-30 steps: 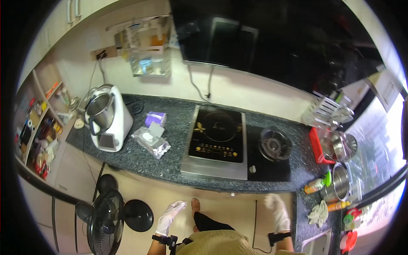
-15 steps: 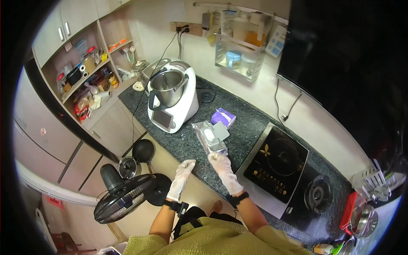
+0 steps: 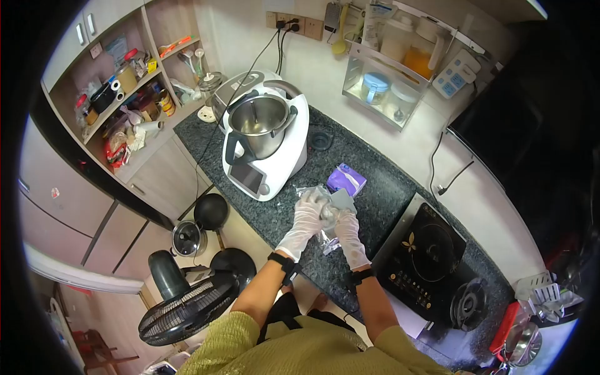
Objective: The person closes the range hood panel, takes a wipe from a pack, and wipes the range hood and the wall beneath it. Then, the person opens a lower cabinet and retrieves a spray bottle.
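Observation:
A silvery pack of wet wipes (image 3: 328, 240) lies on the dark stone counter with its grey flip lid (image 3: 342, 200) raised. Both my hands wear thin white gloves. My left hand (image 3: 306, 219) covers the left part of the pack, its fingers bent over the top and gripping it. Close beside it, my right hand (image 3: 349, 236) has its fingers drawn together at the pack's opening, below the lid. What those fingertips pinch is hidden. Just behind the lid sits a purple packet (image 3: 346, 180).
A white cooking machine with a steel bowl (image 3: 259, 125) stands left of the pack. To the right are an induction cooktop (image 3: 422, 256) and a gas burner (image 3: 469, 303). A black fan (image 3: 184, 306) stands on the floor below the counter. A clear wall rack (image 3: 384, 87) holds jars.
Both hands have moved forward onto the pack. My left hand came from the counter's front edge to the pack's left part; my right went from its near end to the opening. The view has shifted.

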A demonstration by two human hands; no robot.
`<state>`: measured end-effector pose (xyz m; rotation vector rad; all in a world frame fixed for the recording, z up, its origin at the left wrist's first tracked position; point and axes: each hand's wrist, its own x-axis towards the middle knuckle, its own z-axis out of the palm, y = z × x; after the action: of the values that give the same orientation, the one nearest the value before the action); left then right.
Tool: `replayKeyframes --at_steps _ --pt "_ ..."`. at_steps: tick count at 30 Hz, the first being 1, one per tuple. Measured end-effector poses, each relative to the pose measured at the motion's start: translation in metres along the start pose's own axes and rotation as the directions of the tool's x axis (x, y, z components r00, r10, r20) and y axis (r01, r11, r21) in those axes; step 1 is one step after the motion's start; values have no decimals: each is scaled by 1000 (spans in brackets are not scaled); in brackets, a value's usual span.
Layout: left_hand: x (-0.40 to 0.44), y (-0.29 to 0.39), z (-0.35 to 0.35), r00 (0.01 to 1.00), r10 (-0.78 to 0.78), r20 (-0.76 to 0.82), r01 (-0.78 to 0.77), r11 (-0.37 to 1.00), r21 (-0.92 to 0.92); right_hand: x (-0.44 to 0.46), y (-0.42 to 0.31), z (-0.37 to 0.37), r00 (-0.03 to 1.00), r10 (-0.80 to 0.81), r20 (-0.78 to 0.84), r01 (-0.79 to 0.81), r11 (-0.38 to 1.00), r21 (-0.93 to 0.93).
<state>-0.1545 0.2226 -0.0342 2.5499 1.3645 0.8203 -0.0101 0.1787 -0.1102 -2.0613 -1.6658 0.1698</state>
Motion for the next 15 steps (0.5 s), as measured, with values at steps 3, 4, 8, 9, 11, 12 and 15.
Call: replayKeyframes --at_steps 3,4,8,9,11,12,15 --pt "20 -15 32 996 39 79 -44 997 60 7 -1 -9 999 -35 -23 38 991 125" --pt "29 -23 44 984 -39 173 30 998 54 11 4 -5 995 -79 -65 88 986 139" --pt "45 -44 45 897 -313 311 389 894 -222 15 -3 -13 999 -36 6 36 999 3" --pt "47 -52 42 857 -358 370 486 800 -351 18 -5 -7 998 -63 17 64 997 -47" --pt "48 -57 41 870 -330 366 473 768 -431 26 -12 6 992 -120 43 125 981 -145" --pt "48 -57 40 876 -315 364 461 769 -443 28 -16 14 987 -151 50 158 957 -241" --pt "50 -54 41 879 -287 381 440 796 -416 30 -23 38 997 -64 -35 41 889 -456"
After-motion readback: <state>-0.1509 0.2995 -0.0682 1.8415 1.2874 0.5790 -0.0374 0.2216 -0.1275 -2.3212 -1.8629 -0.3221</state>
